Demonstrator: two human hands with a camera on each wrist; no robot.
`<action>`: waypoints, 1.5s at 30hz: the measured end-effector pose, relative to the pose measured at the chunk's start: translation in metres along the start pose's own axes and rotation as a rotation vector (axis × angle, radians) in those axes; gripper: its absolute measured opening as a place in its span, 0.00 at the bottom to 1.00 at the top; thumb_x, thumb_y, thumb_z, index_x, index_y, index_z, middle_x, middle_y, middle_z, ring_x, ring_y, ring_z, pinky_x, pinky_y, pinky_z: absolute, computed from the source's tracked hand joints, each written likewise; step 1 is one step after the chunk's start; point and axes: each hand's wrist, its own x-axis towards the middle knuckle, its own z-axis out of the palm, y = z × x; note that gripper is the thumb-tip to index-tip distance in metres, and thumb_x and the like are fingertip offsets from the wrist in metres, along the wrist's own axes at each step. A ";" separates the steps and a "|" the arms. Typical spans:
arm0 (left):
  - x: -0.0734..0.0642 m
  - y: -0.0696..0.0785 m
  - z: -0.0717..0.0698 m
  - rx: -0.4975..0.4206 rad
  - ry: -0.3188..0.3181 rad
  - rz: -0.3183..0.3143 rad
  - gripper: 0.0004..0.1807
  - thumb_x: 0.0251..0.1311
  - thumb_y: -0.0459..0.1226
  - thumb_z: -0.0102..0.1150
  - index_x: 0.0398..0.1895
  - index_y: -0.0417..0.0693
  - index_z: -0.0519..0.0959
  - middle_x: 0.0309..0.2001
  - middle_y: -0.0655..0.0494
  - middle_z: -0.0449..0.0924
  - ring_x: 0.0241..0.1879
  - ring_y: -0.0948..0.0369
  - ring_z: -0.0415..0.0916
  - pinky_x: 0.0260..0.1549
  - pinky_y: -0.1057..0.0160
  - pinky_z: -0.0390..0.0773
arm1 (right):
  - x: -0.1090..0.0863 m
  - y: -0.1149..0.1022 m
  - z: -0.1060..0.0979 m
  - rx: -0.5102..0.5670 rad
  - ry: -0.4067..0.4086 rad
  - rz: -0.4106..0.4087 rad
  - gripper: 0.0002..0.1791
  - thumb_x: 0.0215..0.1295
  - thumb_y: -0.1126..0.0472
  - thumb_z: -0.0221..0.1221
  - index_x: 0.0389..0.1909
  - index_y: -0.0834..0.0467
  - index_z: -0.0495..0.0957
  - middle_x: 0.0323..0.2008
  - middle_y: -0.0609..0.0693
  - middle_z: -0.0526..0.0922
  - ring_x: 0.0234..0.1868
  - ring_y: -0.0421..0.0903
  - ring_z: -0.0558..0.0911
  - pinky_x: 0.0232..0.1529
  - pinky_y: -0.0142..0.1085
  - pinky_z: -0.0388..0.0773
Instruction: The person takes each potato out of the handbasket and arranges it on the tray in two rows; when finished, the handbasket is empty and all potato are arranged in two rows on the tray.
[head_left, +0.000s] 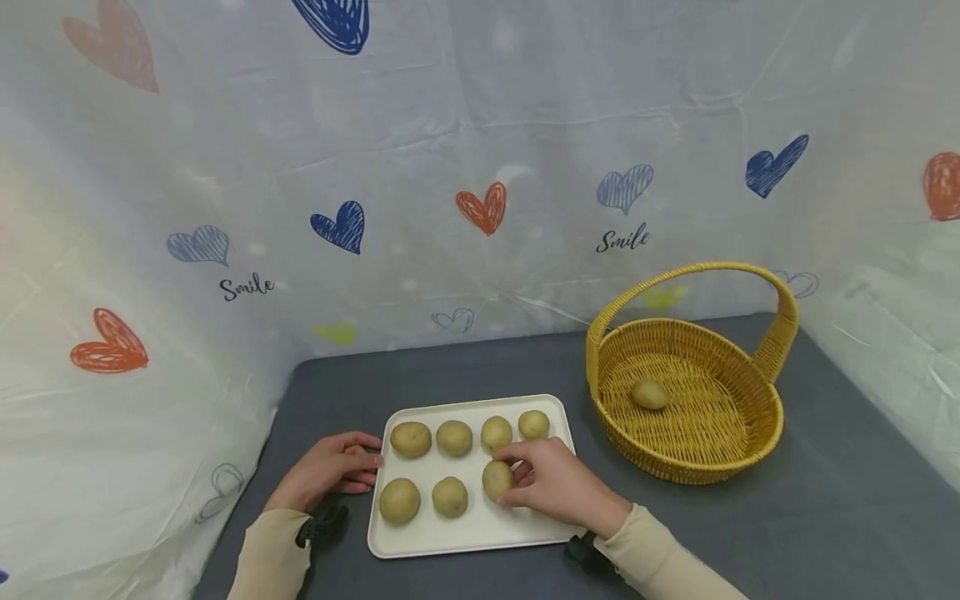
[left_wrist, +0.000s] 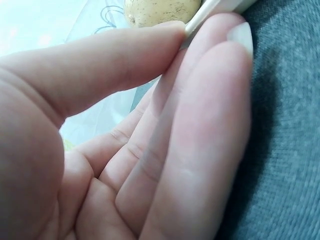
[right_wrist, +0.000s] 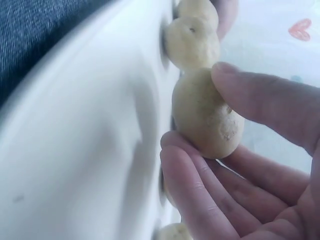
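My right hand (head_left: 551, 483) grips a potato (right_wrist: 205, 112) between thumb and fingers, low over the front right part of a white tray (head_left: 472, 537). In the right wrist view the thumb lies on one side of this potato and the fingertips on the other. At the tray's left edge, my left hand (head_left: 330, 471) pinches the rim, thumb on top and fingers below it in the left wrist view. Several more potatoes sit on the tray in two rows, including a large one (head_left: 400, 501) at front left and an oval one (head_left: 411, 439) behind it.
A yellow wicker basket (head_left: 693, 475) with a tall arched handle stands to the right of the tray, one potato (head_left: 649, 393) inside. Dark grey cloth (head_left: 847, 467) covers the table. A white curtain (head_left: 420, 283) printed with hearts hangs behind it.
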 end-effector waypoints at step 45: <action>0.005 -0.004 -0.001 0.001 0.003 -0.005 0.32 0.67 0.47 0.76 0.68 0.39 0.78 0.42 0.52 0.91 0.38 0.57 0.91 0.38 0.58 0.91 | -0.001 0.007 0.005 -0.067 0.021 -0.003 0.27 0.54 0.55 0.82 0.55 0.58 0.89 0.38 0.42 0.91 0.37 0.35 0.85 0.40 0.29 0.81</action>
